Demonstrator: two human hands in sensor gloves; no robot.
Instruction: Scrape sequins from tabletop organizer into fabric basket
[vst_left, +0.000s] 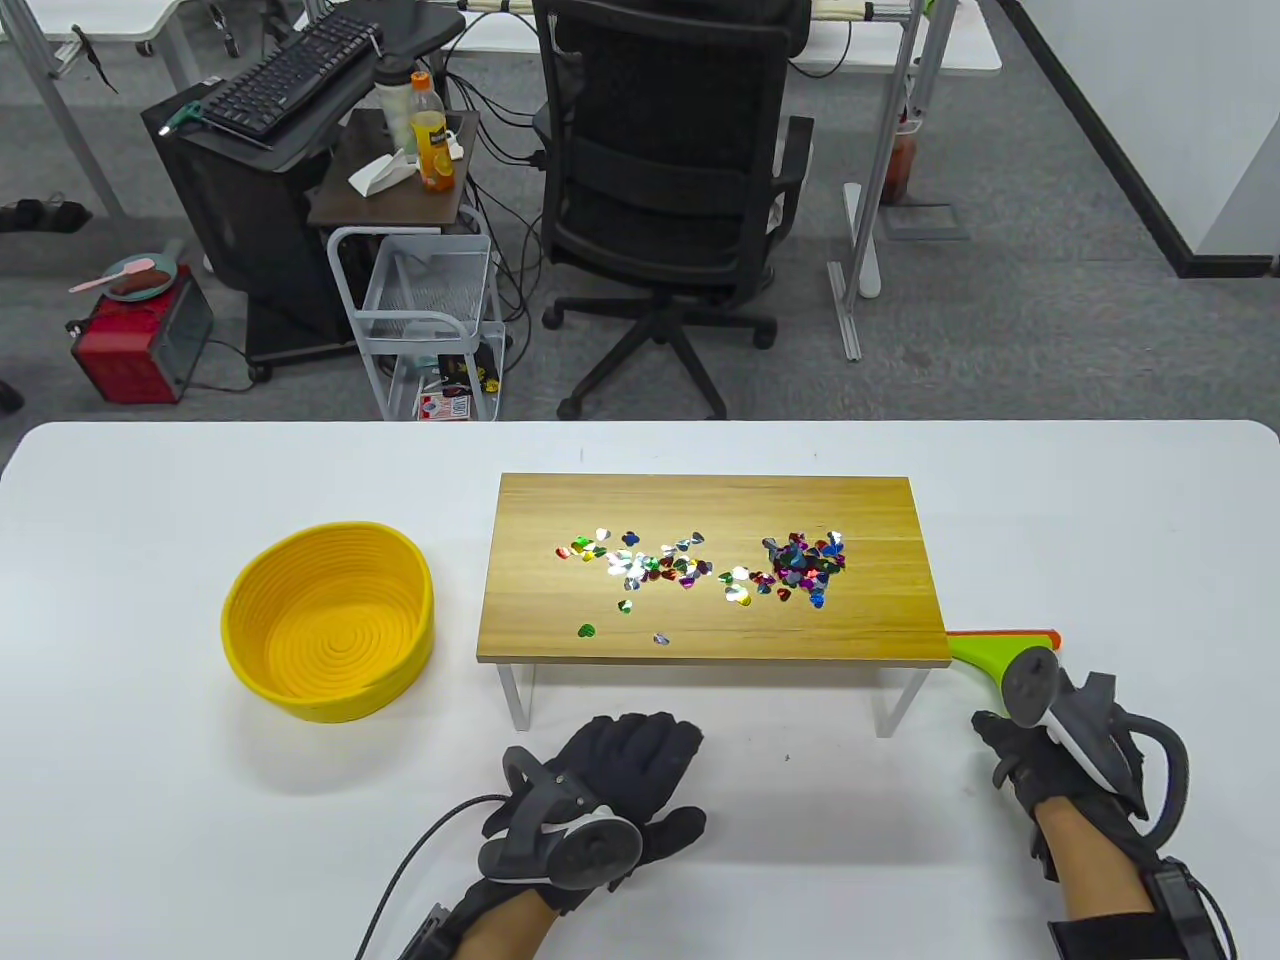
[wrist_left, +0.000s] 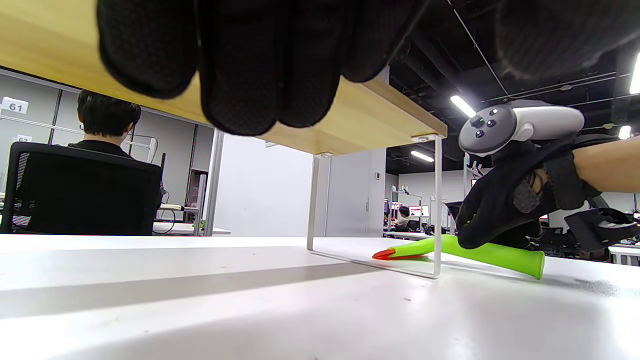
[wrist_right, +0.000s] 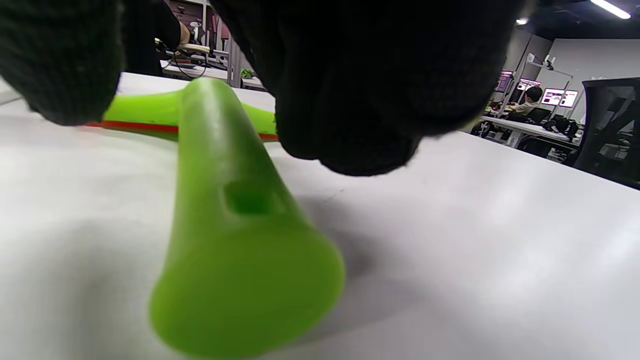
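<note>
Colourful sequins (vst_left: 735, 572) strewn on wooden organizer (vst_left: 880, 500), empty yellow fabric basket (vst_left: 328, 618) left

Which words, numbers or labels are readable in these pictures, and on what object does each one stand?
"61": white tag on the grey wall behind the seated person, left wrist view.
A second small tag below it: too blurred to read.
Card box on the white cart's bottom shelf, orange bottle label: too small to read.
The task things carry no text.

Grey carpet floor (vst_left: 1040, 300) is filling the upper frame. Black office chair (vst_left: 668, 180) is standing top centre; keyboard (vst_left: 290, 75) is resting on a black stand upper left, wire cart (vst_left: 425, 320) below it. Ceiling strip lights (wrist_left: 462, 106) are glowing upper right, left wrist view.
</note>
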